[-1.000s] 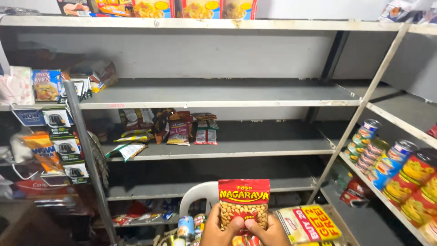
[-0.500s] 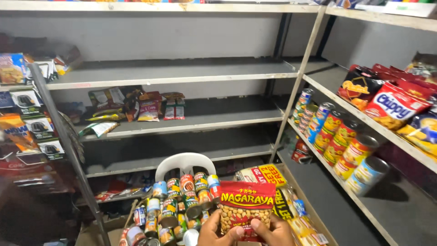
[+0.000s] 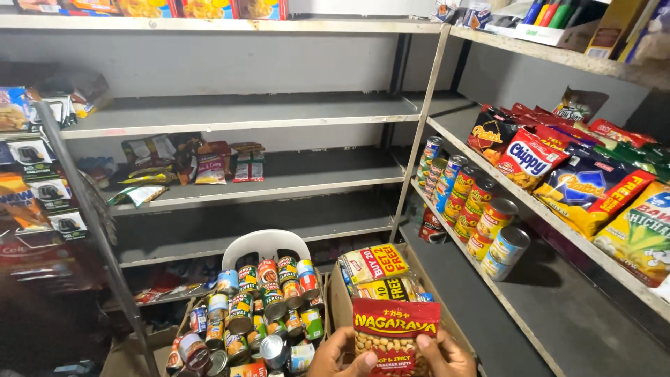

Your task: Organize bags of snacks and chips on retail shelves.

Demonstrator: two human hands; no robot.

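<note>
Red packet: we hold a red plastic bag of peanuts with a yellow band (image 3: 395, 340) upright, low in the head view, above the brown cardboard box of snack packs (image 3: 380, 274).
Left hand: our left hand (image 3: 333, 356) grips the bag's left edge, fingers closed on it.
Right hand: our right hand (image 3: 447, 357) pinches the right edge the same way.
Beside us: tin cans with mixed labels (image 3: 259, 307) stacked before a white plastic chair (image 3: 269, 244).
Right shelf: grey metal shelf (image 3: 551, 307) with cans and crisp bags.
Risk: we judge that the slick film could slide from an edge-only hold and drop onto the cans.
</note>
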